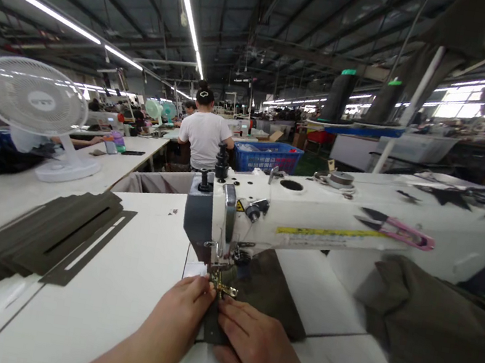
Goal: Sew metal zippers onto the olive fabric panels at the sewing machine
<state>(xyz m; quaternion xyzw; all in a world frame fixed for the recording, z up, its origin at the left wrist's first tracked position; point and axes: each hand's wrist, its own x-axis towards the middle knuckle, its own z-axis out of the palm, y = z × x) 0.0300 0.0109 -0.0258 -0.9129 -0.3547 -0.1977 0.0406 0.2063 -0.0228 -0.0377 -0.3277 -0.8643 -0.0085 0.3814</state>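
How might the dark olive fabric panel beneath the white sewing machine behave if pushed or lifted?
The dark olive fabric panel would probably slide easily, since it lies flat on the smooth white tabletop. Lifted, it would likely sag, as it looks thin. It might bunch against the right hand at its near edge.

Head-worn camera | looks forward and down over the wearer's left hand (pixel 173 319) and right hand (pixel 259 341), close at bottom center | faces an industrial sewing machine (pixel 312 209), near | reaches past a white-shirted worker (pixel 205 134), farther off, beneath ceiling tube lights (pixel 189 6)
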